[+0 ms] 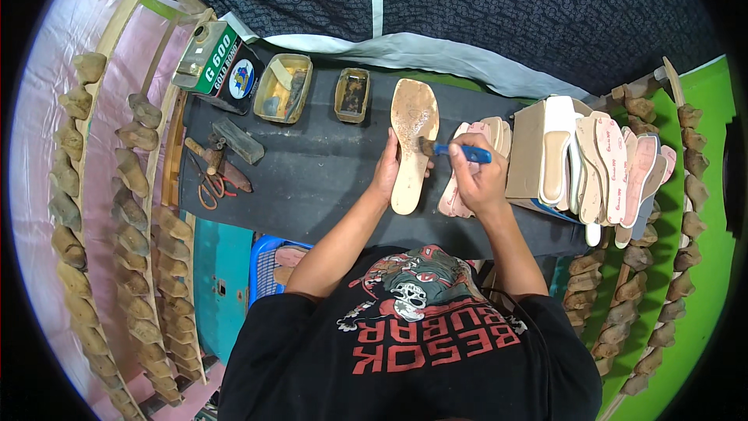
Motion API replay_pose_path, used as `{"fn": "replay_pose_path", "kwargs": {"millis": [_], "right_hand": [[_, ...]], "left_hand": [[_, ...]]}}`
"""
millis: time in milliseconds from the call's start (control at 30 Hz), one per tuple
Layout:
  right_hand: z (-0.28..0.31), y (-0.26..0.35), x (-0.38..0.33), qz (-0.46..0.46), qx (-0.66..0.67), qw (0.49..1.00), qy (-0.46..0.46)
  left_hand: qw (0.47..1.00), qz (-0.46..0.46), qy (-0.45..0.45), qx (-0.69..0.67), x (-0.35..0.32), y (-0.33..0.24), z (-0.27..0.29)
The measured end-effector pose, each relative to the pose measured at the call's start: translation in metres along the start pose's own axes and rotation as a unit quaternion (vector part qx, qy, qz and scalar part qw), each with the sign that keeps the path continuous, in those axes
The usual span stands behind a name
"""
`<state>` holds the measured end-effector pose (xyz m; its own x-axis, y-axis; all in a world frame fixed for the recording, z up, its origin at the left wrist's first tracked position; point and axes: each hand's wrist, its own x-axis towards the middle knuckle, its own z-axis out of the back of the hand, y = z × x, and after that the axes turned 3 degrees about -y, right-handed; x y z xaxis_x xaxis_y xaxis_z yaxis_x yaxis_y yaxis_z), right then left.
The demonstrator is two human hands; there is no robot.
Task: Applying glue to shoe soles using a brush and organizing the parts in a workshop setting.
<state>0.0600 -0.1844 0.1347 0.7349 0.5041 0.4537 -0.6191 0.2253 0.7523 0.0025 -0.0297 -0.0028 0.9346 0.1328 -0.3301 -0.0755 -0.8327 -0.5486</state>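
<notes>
Presently, a tan insole (409, 157) is over the worktop (312, 195), its upper half wet-looking. Left hand (385, 171) clasps its left edge; right hand (481, 179), to its right, pinches a blue-handled brush (442, 150), bristles against the insole's middle. Loose soles (449, 199) lie just right, partly covered by the right hand; beyond, a cardboard box (530, 152) and many pale insoles (612, 157). Farther left: two tubs (273, 118), metal can (201, 58), scissors (207, 189).

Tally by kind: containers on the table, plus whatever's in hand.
Metal can: 1
Open tubs: 2
Cardboard box: 1
Sole in left hand: 1
Blue-handled brush in right hand: 1
Total: 6
</notes>
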Motion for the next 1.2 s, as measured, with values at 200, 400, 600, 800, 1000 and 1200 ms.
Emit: {"fn": "replay_pose_path", "kwargs": {"millis": [200, 400, 600, 800, 1000, 1200], "right_hand": [[0.006, -0.006, 0.0, -0.038, -0.002, 0.999, -0.037], [0.005, -0.007, -0.001, 0.011, -0.015, 0.999, -0.034], [0.007, 0.0, 0.006, -0.001, -0.013, 0.998, -0.055], [0.001, 0.007, -0.007, 0.005, 0.021, 1.0, -0.012], [0.012, -0.011, 0.007, 0.028, -0.035, 0.995, -0.09], [0.015, -0.012, 0.011, 0.024, -0.037, 0.994, -0.102]], "left_hand": [[1.0, -0.004, -0.003, 0.008, 0.0, 0.003, -0.004], [1.0, -0.005, -0.002, 0.027, -0.001, 0.006, -0.007], [0.998, -0.014, -0.002, 0.061, -0.005, 0.003, -0.013], [0.999, -0.036, 0.009, 0.036, -0.005, 0.001, -0.009], [0.999, -0.021, -0.006, 0.035, -0.006, 0.001, -0.006], [0.999, -0.005, -0.011, 0.041, -0.007, 0.0, -0.009]]}}
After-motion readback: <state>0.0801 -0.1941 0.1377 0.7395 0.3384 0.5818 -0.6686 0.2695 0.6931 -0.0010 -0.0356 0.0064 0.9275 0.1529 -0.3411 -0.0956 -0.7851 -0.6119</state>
